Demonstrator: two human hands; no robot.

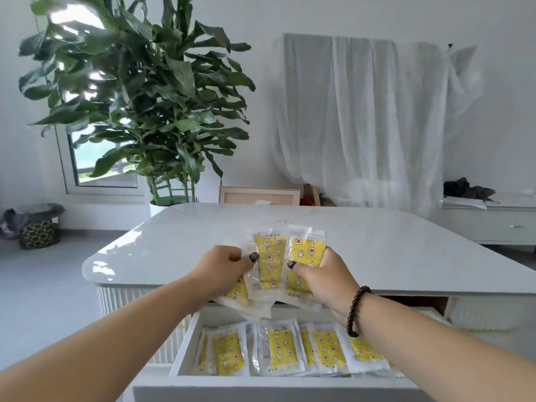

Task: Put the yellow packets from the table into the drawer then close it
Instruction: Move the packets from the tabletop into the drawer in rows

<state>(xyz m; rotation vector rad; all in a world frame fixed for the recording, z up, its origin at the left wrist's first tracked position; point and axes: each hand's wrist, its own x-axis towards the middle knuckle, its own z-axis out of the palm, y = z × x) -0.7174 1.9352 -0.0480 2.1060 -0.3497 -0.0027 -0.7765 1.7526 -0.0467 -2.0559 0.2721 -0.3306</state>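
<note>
- Head view, surroundings: a large leafy plant [139, 91] is standing beyond the far left of the white table [406, 250], in front of a window [101, 166]. A sheer white curtain [374, 120] is hanging on the far wall. A wooden frame [259, 195] is leaning behind the table's far edge. A bin [39, 227] is sitting on the floor at left, and a low white cabinet [493, 224] is standing at right.
- Nothing is blocking the open drawer [185, 352], which is projecting from the table's near side, directly below both hands.
- The left hand [223, 271] is gripping a fan of yellow packets [269, 262] with thumb on top, at the table's near edge.
- The right hand [322, 274], wearing a dark bead bracelet [355, 310] on the wrist, is gripping the right side of the same bunch, thumb pressing the front.
- More packets in the drawer [278, 348] are lying in an overlapping row.
- Packet printing is showing stars and moons; text is too small to read.
</note>
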